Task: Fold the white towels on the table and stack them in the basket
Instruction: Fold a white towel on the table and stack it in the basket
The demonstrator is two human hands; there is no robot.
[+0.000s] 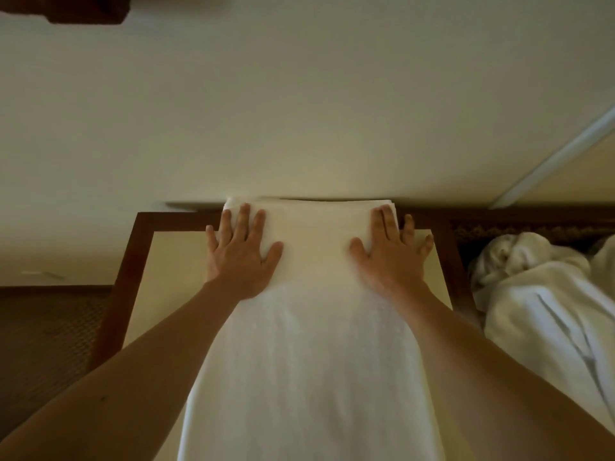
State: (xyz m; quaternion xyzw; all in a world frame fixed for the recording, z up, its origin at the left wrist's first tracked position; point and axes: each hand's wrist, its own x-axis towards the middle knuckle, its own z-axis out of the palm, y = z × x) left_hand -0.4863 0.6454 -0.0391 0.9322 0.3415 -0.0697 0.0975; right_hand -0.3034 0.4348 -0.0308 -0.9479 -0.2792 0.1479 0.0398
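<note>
Item one: white towel [312, 344], laid lengthwise on the bench [173, 257], running from under my palms back toward my body. Its far end reaches the bench's far edge, just past my fingertips, and shows stacked edges there, so I judge it already doubled.

Item two: my left hand [241, 252], flat, fingers straight and spread, pressing the towel's left far corner; the little finger lies off the cloth on the bench.

Item three: my right hand [391, 252], flat likewise, fingers apart, pressing the right far corner; the outer fingers overhang the towel's edge. Neither hand grips anything.

Item four: heap of unfolded white towels [539, 294], to the right of my right hand, beyond the bench's dark frame.

Basket: not identifiable with certainty in this view.

Handling, as I judge it: soft, limp terry, light, not fragile, no slip risk. It will sag and lose its fold if lifted by one point. Best taken at both far corners, pinching all layers together, then carried back toward me.
</note>
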